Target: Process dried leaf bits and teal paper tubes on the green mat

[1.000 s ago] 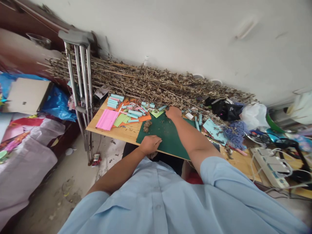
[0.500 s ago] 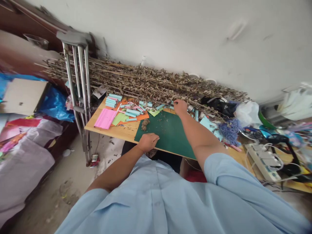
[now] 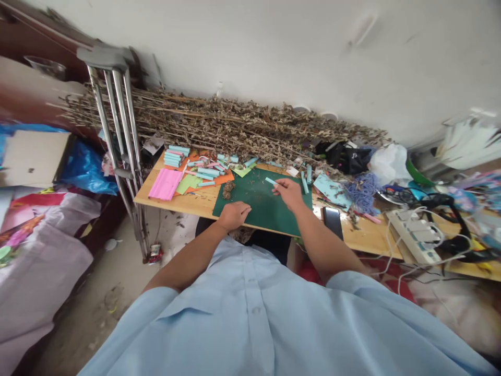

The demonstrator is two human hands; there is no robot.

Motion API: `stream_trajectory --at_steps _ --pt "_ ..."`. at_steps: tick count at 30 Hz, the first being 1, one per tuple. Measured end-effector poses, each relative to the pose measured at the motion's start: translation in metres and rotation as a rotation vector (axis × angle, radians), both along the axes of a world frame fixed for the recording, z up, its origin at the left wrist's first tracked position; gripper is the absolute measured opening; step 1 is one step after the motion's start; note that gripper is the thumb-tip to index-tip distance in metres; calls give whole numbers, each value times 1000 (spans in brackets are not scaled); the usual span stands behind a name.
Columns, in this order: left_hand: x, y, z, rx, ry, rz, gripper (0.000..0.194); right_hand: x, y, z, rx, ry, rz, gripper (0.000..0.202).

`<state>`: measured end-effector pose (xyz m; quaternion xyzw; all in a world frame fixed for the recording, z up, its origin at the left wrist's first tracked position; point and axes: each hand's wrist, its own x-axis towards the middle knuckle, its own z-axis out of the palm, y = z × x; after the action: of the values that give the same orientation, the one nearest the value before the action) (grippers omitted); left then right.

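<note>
My right hand (image 3: 288, 193) pinches a small light-blue paper roll (image 3: 270, 180) above the green mat (image 3: 270, 211). At the mat's front left edge rests my left hand (image 3: 234, 215), its fingers closed; what they hold, if anything, is too small to make out. A brown clump of dried plant (image 3: 228, 190) lies on the mat's left side, just behind my left hand. Blue and pink paper rolls (image 3: 209, 171) are scattered over orange and green sheets to the left. More blue rolls (image 3: 305, 183) lie at the mat's right back corner.
Long dried stalks (image 3: 235, 122) stretch along the wall. Crutches (image 3: 117, 115) stand at the left beside a pink folded sheet (image 3: 167, 184). On the right are a phone (image 3: 332, 222), purple string (image 3: 360, 191) and a power strip (image 3: 413, 236) with cables.
My right hand has drawn back from the stalks to over the mat, with a blue roll now showing in its fingers. The view has shifted slightly, and the phone has come into sight.
</note>
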<state>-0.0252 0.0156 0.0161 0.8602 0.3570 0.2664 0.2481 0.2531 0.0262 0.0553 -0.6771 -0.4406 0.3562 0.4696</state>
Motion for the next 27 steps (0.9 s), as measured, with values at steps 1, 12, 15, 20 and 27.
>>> stream_trajectory --at_steps 1,12,15,20,27 --pt "2 -1 3 -26 -27 14 23 -8 -17 -2 13 115 11 38" --pt "45 -40 42 -539 -554 94 27 -68 -116 -11 -6 565 176 45" --pt "45 -48 44 -405 -540 41 18 -63 -124 -13 24 357 244 45" --pt "44 -53 42 -311 -507 -57 19 -55 -131 -14 223 -69 247 29" --pt "44 -55 38 -266 -415 -102 14 -56 -132 -24 268 -166 251 28"
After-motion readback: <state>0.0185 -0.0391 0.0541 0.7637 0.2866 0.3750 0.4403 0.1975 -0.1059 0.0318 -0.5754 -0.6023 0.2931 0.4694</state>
